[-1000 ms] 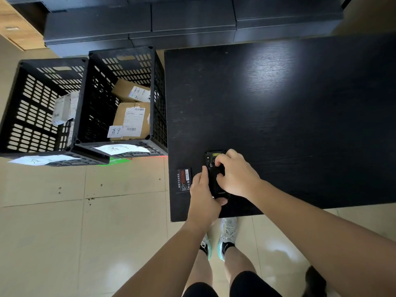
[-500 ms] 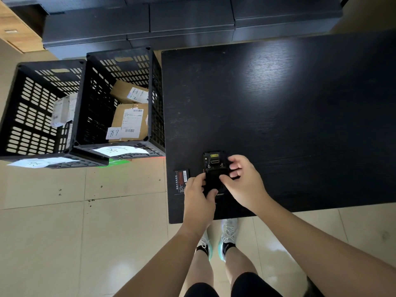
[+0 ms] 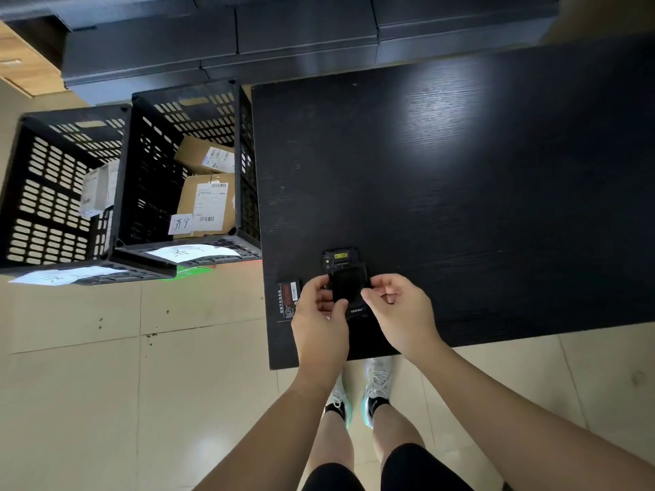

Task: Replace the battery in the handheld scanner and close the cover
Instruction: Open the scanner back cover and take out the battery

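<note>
The black handheld scanner (image 3: 341, 258) lies back-up on the black table (image 3: 478, 178), close to the front left corner. A yellow label shows at its far end and a white logo at its near end. Over its middle I hold a flat black cover (image 3: 349, 286), slightly tilted. My left hand (image 3: 319, 315) pinches the cover's left edge and my right hand (image 3: 400, 310) pinches its right edge. A loose battery (image 3: 289, 296) with a red label lies flat on the table, just left of my left hand. The scanner's middle is hidden under the cover.
Two black slotted crates (image 3: 244, 164) stand on the floor left of the table. The nearer crate holds cardboard parcels (image 3: 207, 203). Dark cabinets (image 3: 304, 33) run along the far side. My feet stand just under the table's front edge.
My right hand came off the scanner's back, and the black cover came up with it. Both hands now hold the cover by its edges over the scanner.
</note>
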The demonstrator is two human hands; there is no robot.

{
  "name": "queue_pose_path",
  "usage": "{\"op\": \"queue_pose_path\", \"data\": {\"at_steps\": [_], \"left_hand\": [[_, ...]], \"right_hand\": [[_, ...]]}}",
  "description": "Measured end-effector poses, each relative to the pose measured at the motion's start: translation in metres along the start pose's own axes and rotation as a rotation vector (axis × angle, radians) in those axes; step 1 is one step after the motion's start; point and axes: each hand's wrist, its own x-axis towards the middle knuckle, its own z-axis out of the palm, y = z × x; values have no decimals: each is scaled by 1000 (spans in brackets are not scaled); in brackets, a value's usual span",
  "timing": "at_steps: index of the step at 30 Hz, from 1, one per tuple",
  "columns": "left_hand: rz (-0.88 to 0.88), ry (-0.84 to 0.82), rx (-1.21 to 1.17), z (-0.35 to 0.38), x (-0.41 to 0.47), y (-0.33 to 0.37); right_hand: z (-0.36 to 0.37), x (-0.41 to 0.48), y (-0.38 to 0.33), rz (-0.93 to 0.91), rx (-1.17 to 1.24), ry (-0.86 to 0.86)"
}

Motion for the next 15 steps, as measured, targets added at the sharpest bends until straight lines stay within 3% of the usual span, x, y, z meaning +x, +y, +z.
{"op": "queue_pose_path", "data": {"at_steps": [6, 15], "left_hand": [[37, -110, 48, 44, -6, 31], [15, -278, 186, 82, -22, 29]], "right_hand": [[-51, 19, 7, 20, -69, 124], [-74, 22, 35, 90, -219, 115]]}}
